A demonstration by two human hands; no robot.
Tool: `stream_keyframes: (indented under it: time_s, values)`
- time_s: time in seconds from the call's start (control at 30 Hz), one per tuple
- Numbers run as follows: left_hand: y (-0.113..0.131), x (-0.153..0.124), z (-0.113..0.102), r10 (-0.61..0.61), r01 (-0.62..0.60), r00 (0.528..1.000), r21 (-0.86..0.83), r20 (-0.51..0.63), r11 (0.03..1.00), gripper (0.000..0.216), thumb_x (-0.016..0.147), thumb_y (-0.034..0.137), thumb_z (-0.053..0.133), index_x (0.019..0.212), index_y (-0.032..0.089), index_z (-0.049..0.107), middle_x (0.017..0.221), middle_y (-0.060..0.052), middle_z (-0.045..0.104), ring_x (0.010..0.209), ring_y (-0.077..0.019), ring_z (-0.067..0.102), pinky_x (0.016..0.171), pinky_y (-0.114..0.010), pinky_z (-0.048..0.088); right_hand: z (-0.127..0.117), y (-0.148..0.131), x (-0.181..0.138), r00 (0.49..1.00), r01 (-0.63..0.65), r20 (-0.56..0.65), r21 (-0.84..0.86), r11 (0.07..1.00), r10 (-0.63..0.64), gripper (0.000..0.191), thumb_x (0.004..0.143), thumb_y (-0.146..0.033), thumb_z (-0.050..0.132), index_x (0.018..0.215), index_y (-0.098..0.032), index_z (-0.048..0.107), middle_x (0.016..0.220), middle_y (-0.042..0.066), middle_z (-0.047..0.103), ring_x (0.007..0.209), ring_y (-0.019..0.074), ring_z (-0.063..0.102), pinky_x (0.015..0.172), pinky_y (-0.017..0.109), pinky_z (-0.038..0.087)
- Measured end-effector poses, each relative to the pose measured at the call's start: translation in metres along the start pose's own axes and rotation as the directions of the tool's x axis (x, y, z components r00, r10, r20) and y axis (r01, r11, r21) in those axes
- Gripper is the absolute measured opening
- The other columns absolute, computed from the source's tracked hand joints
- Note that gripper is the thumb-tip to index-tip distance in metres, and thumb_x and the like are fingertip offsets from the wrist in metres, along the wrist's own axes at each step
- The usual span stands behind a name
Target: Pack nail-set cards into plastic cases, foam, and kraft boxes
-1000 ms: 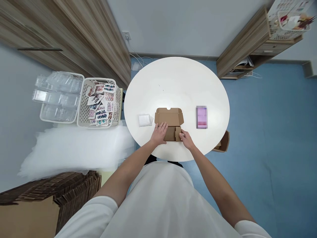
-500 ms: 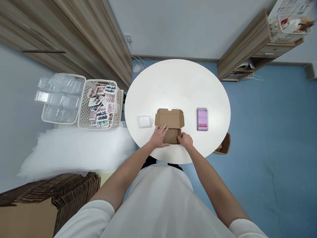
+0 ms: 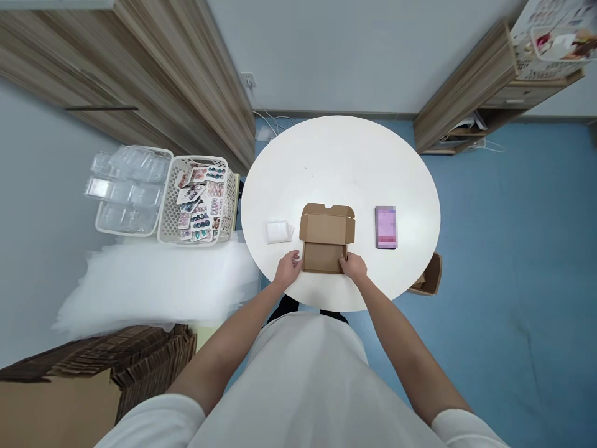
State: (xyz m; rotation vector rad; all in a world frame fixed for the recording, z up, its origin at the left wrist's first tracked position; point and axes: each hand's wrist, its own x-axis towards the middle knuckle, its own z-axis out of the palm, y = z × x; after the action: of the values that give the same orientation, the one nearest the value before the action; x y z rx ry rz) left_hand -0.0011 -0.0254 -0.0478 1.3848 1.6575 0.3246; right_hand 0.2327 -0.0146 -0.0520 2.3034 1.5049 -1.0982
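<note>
A brown cardboard box stands on the white oval table with its lid folded back, away from me. The tray part shows nothing inside. My right hand pinches the box's right wall, thumb over the rim. Beside the left wall is my left hand, its thumb and fingers apart and nothing held. Its fingertips come close to the box; whether they touch it I cannot tell. Left of the lid lies a small white packet. A blurred pink and purple pack lies to the right.
At the left, a white basket holds cards of colourful press-on nails, beside another basket of clear plastic cases. White foam sheets and stacked flat cardboard are nearer me. An open carton stands on the floor right of the table.
My left hand has moved off the box's inner left side to outside its left wall, uncovering the tray. The right hand still grips the right wall. The whole view has shifted slightly.
</note>
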Motion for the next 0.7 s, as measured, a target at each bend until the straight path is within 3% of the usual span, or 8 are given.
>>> stream_keyframes:
  time_s: [0.13,0.23,0.43,0.53,0.7]
  values:
    - [0.010,0.005,0.003,-0.017,0.019,1.000,-0.074,0.022,0.997,0.034,0.078,0.022,0.050,0.111,0.014,0.053,0.097,-0.008,0.063,0.080,-0.0145,0.062,0.076,-0.029,0.051,-0.003,0.000,-0.003,0.999,-0.043,-0.006,0.055,0.998,0.043,0.028,0.080,-0.043,0.040,0.079,-0.021,0.056,0.078,0.011,0.061,0.074,0.0248,0.059,0.058,0.035,0.042]
    - [0.015,0.007,0.005,-0.011,0.011,1.000,-0.068,0.000,0.998,0.035,0.077,0.021,0.051,0.111,0.012,0.053,0.098,-0.009,0.063,0.084,-0.0153,0.061,0.080,-0.030,0.049,-0.004,0.005,-0.011,0.998,-0.058,-0.004,0.135,0.989,0.059,0.038,0.077,-0.053,0.041,0.093,-0.020,0.053,0.082,0.010,0.061,0.079,0.0250,0.059,0.063,0.036,0.043]
    - [0.018,0.004,0.007,-0.033,0.031,0.999,-0.057,-0.030,0.998,0.042,0.077,0.024,0.052,0.117,0.013,0.048,0.109,-0.011,0.060,0.093,-0.0179,0.060,0.083,-0.033,0.048,0.004,0.022,-0.036,0.992,0.091,-0.122,0.454,0.886,-0.039,0.063,0.072,-0.052,0.049,0.123,-0.016,0.037,0.111,0.013,0.054,0.086,0.0193,0.059,0.073,0.032,0.046]
    - [0.023,0.000,0.007,-0.010,0.012,1.000,-0.103,0.015,0.995,0.041,0.078,0.025,0.050,0.118,0.017,0.048,0.114,-0.010,0.058,0.097,-0.0190,0.059,0.084,-0.035,0.047,0.007,0.021,-0.044,0.989,0.141,-0.121,0.582,0.801,-0.087,0.060,0.072,-0.046,0.051,0.123,-0.016,0.039,0.115,0.013,0.052,0.085,0.0181,0.059,0.073,0.031,0.048]
    - [0.035,-0.003,0.011,0.051,-0.022,0.992,-0.234,0.118,0.972,0.045,0.075,0.020,0.052,0.119,0.024,0.048,0.119,-0.004,0.056,0.105,-0.0188,0.054,0.087,-0.035,0.046,0.001,0.016,-0.043,0.966,0.243,-0.100,0.655,0.715,-0.237,0.043,0.070,-0.029,0.052,0.111,-0.019,0.050,0.104,0.006,0.059,0.083,0.0165,0.059,0.073,0.029,0.048]
